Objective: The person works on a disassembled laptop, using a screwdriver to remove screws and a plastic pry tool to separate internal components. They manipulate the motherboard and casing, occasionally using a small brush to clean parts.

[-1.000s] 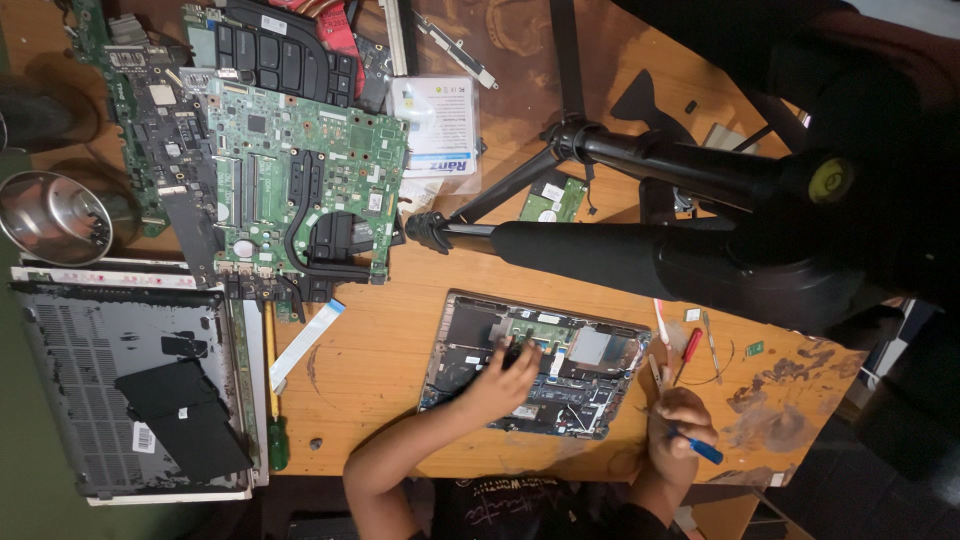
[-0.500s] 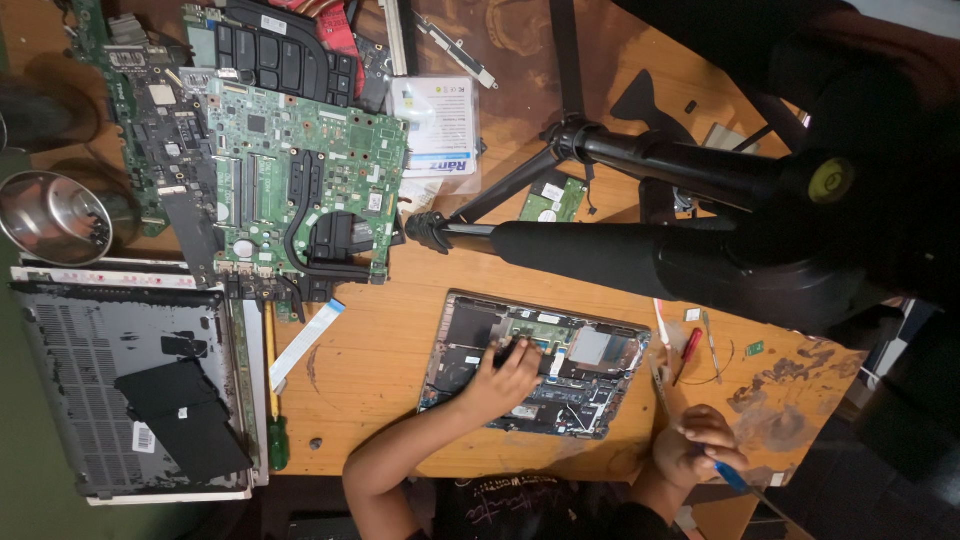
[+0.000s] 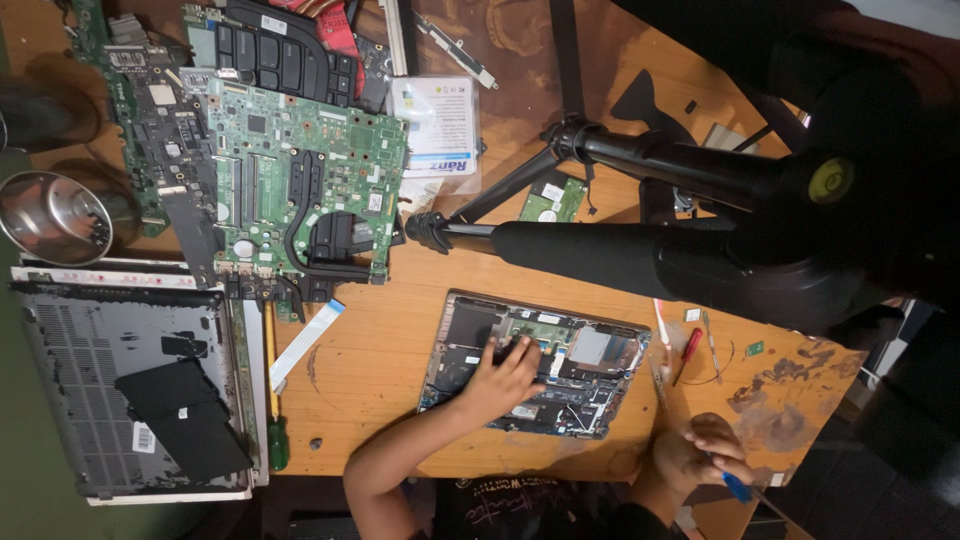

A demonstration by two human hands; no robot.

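Wooden table (image 3: 400,350): left hand (image 3: 500,380) flat on opened laptop (image 3: 540,365); right hand's (image 3: 700,455) grip closed around blue-handled tool (image 3: 737,487).

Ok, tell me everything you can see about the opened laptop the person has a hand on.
The opened laptop base lies flat on the wooden table, its bottom cover off. Inside the grey shell sit a green circuit board, dark components, thin wires and a silvery rectangular plate toward one side. The left hand rests on its middle, fingers spread over the parts. The right hand is off it, at the table edge, holding a blue-handled tool. A black tripod leg lies just beyond it.
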